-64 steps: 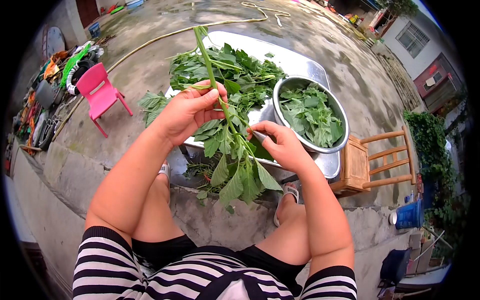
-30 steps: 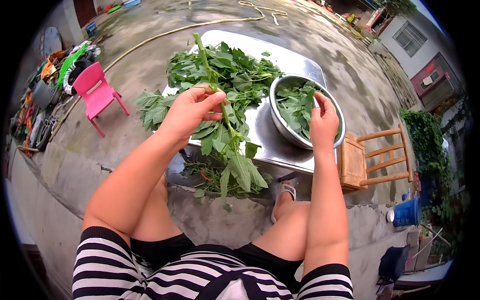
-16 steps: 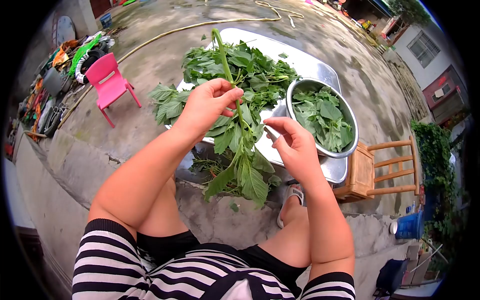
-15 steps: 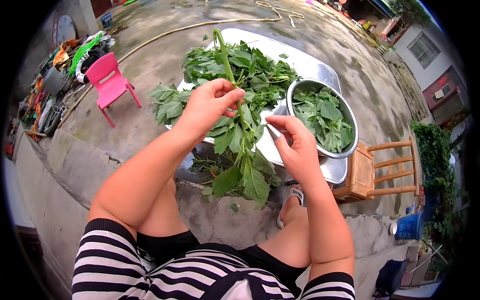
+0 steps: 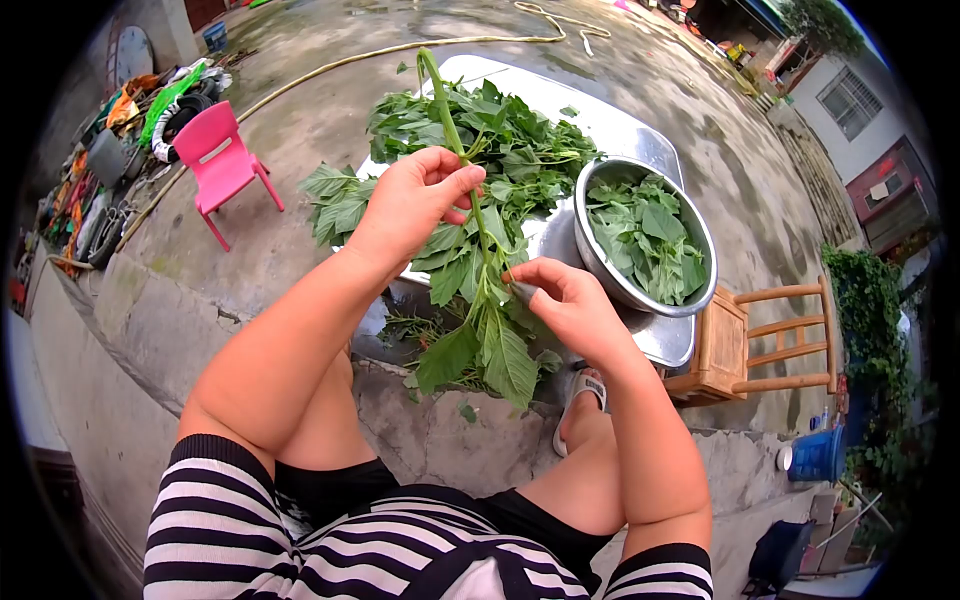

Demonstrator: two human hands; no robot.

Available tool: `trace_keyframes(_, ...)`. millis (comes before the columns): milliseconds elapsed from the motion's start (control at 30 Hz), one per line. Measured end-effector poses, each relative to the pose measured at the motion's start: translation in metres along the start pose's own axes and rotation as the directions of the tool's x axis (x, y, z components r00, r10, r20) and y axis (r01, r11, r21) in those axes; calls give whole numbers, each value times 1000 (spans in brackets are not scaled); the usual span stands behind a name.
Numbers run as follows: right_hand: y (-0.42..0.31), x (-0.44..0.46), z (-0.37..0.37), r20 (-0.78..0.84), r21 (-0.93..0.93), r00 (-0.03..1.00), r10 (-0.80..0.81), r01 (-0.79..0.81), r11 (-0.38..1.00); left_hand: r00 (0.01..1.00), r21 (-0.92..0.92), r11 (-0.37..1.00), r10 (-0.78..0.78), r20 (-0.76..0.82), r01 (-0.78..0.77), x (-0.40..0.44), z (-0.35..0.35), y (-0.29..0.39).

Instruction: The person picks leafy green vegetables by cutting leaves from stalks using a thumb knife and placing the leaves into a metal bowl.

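Note:
My left hand [image 5: 415, 205] pinches a long leafy green stem [image 5: 444, 105] around its middle. The thick bare end points up and away, while its large leaves [image 5: 508, 360] hang down toward my knees. Beside the lower part of the stem, my right hand [image 5: 570, 308] has index finger and thumb closed in at a leaf stalk. A small grey piece [image 5: 524, 291] shows at that thumb; its kind is unclear. Behind my hands a heap of leafy greens [image 5: 520, 150] lies on a shiny metal table [image 5: 640, 140]. A steel bowl [image 5: 712, 262] with plucked leaves [image 5: 650, 235] stands to the right.
A pink plastic chair [image 5: 222, 160] stands at left, near piled clutter [image 5: 110, 160]. To the right are a wooden chair [image 5: 735, 335] and a blue bucket [image 5: 820, 453]. Stalks [image 5: 425, 330] lie below the table's near edge. A hose [image 5: 400, 48] crosses the concrete.
My right hand has moved left and down from beside the bowl to the stem's lower leaves. The left hand and stem have shifted slightly up and left.

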State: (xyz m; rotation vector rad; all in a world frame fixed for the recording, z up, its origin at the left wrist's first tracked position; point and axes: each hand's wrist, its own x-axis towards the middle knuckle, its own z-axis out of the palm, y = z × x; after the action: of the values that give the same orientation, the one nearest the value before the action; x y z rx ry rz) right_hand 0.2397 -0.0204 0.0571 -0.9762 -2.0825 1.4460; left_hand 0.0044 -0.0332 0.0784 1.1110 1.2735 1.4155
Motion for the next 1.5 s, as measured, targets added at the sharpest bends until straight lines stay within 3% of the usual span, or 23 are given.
trace_keyframes(267,-3,3,2,-83,-12,996,33,-34,999,995,67,992,102,9,-103,-1,0,-1)
trace_keyframes(333,-5,4,4,-71,135,983,167,-156,979,994,63,992,104,18,-105,-4,3,1)
trace_keyframes(467,4,7,5,-36,166,987,157,-149,975,992,33,993,112,53,-114,-6,6,0)
trace_keyframes(533,13,9,2,-41,-89,999,-12,8,996,997,14,997,78,24,-78,-6,3,6)
trace_keyframes(567,12,8,1,-41,-89,999,-13,9,996,999,-5,999,42,-2,-42,-5,1,8)
trace_keyframes(633,3,6,-2,-123,202,970,211,-184,962,999,-22,999,32,-2,-32,-2,-1,2)
trace_keyframes(700,0,5,-6,-99,309,966,240,-199,930,999,-94,995,-36,29,38,1,-3,-6)
trace_keyframes(833,4,5,-2,-58,319,994,97,-73,945,990,-156,978,-136,26,138,-2,3,-7)
trace_keyframes(900,14,11,7,-126,242,976,-180,206,948,988,-178,972,-149,40,154,-2,4,-10)
trace_keyframes(967,15,13,7,-114,219,976,-188,209,953,983,-214,959,-184,20,184,-2,6,-11)
trace_keyframes(1033,14,16,11,-175,75,942,-287,304,950,980,-233,952,-197,28,198,-2,7,-12)
trace_keyframes(1167,11,17,15,-202,136,942,-269,299,944,966,-284,924,-251,57,257,-3,11,-14)
trace_keyframes(1267,5,16,14,-229,10,926,-300,311,950,961,-262,925,-263,87,276,-5,13,-14)
trace_keyframes(1500,0,16,18,-264,-67,895,-360,355,932,963,-262,927,-258,73,268,-5,13,-17)
